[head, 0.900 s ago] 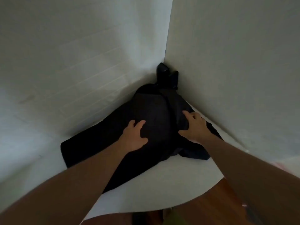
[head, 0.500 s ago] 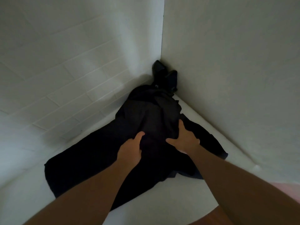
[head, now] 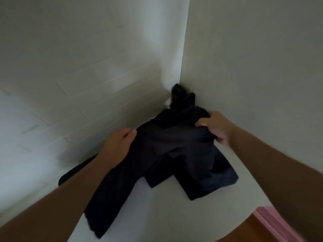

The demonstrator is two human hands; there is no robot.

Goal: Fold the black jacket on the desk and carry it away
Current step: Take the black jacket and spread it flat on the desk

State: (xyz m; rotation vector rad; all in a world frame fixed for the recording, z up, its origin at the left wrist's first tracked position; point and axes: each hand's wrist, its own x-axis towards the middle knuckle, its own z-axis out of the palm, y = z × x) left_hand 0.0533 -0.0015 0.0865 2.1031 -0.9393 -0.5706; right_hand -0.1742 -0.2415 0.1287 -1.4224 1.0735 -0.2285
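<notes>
Head view. The black jacket (head: 176, 151) is seen lying on the white tabletop (head: 157, 215), pushed into the corner where two pale walls meet. Its upper part is bunched and raised off the surface; a sleeve or panel trails toward the near left edge, and another panel lies spread to the right.

The right hand (head: 215, 127) is closed on a bunch of cloth at the jacket's upper right, thumb over the fold. The left hand (head: 118, 145) is laid against the jacket's left side with fingers bent around the edge; a firm grip there cannot be confirmed, since the fingertips are hidden by cloth.

Step judged in hand: gathering the garment inward, an early fold. The fold is judged far from finished, as both lower panels are loose. The next move is judged to call for the trailing left panel to be brought over the middle.

Surface and room: the left wall (head: 87, 84) carries a faint brick pattern. A small dark object (head: 181, 96) stands in the corner, unidentified. A pink edge (head: 272, 222) and brown floor are noted at lower right.
</notes>
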